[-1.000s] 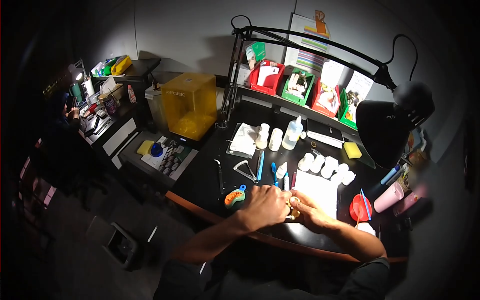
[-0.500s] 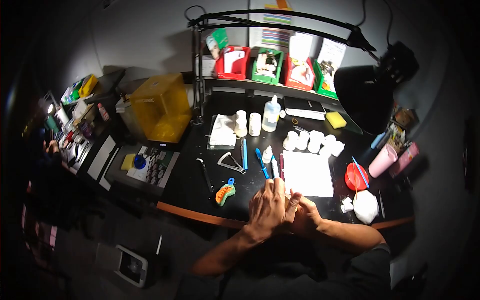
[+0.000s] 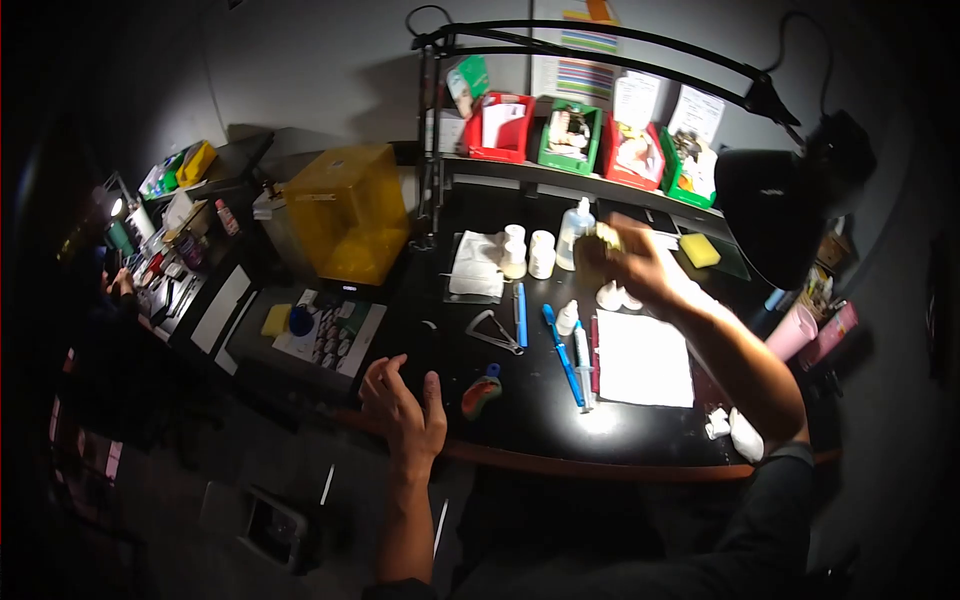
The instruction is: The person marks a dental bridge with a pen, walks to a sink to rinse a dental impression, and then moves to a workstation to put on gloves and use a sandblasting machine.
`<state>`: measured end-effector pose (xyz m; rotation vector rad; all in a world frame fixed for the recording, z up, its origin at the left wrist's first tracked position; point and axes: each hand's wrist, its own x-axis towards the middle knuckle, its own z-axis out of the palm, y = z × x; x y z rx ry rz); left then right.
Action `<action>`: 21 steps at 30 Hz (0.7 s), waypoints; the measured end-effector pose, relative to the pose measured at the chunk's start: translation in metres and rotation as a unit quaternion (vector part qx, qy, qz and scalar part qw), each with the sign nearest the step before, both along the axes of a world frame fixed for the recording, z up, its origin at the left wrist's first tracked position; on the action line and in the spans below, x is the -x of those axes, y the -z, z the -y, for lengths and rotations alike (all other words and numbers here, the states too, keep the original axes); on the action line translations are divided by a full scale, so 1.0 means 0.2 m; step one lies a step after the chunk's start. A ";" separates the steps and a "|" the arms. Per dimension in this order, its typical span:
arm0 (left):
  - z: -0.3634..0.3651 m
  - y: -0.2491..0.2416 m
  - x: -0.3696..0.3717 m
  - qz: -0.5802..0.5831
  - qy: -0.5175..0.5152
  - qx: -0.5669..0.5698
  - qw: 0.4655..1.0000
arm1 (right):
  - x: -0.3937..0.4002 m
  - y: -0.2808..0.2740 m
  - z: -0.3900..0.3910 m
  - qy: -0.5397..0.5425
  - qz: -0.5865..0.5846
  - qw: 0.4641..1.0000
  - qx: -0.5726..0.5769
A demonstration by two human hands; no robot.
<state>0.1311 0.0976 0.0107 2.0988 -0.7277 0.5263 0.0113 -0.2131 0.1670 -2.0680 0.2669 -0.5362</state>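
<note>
Left hand: mine (image 3: 405,405) is open, fingers apart and thumb raised, by the near left edge of the bench (image 3: 640,432); it seems to hold nothing, perhaps because one hand is enough for the piece.
Mould: the green and red mould (image 3: 484,397) lies just right of that hand, probably there for easy reach.
Caliper: the metal caliper (image 3: 495,335) lies beyond the mould.
Pen: the blue pen (image 3: 563,350) lies left of the paper, likely so it is quick to pick up.
Bottle: the clear bottle (image 3: 575,240) stands upright on the far side.
Yellowish piece: this small piece (image 3: 603,240) is at my right fingertips, to their left and well apart from my left hand; blur hides its shape.
Right hand: mine (image 3: 645,265) is stretched over the far side, fingers bent around the piece; I cannot tell which ones pinch it.
Paper: the white sheet (image 3: 646,360) lies flat, nearer than that hand, perhaps to protect the surface.
</note>
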 end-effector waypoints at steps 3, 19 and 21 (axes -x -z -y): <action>0.01 0.05 -0.02 0.008 -0.046 -0.024 0.999 | -0.44 -0.23 0.09 0.143 0.053 0.972 0.179; -0.01 0.04 -0.06 -0.046 -0.057 0.055 0.996 | -1.61 -0.30 0.62 0.224 -0.088 0.845 0.478; -0.02 0.04 -0.07 -0.045 -0.045 0.063 0.996 | -1.75 -0.22 0.92 0.165 -0.094 0.841 0.507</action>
